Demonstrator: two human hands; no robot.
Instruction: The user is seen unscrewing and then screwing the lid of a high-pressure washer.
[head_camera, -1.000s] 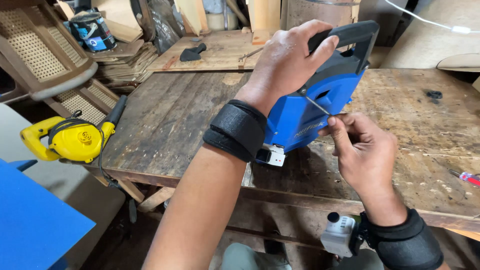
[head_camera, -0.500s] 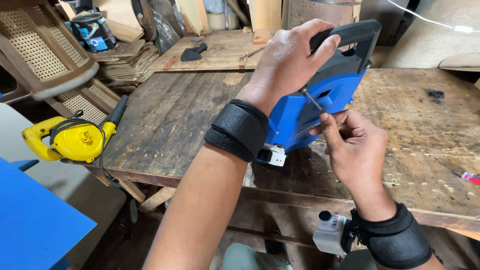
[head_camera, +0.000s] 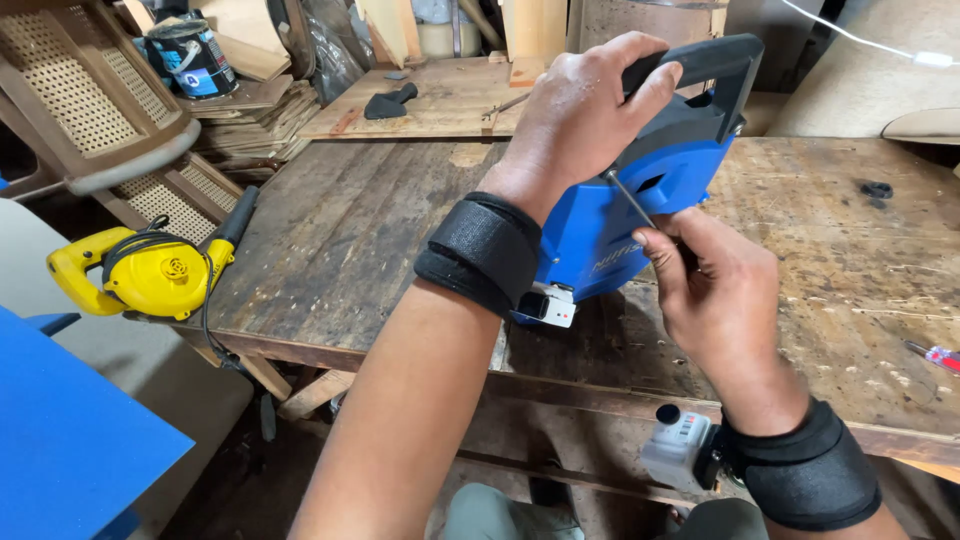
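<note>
Scarred plank workbench (head_camera: 380, 240), glossy blue housing (head_camera: 640, 215)

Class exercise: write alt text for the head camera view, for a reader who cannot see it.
A person's left hand grips the black handle of a blue power tool standing on a worn wooden workbench, while the right hand holds a thin screwdriver against its side. Both wrists wear black straps; a yellow blower lies at the bench's left edge.

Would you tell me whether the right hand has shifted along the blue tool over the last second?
Hardly: the right hand stays pinching the thin metal driver against the blue tool.
</note>
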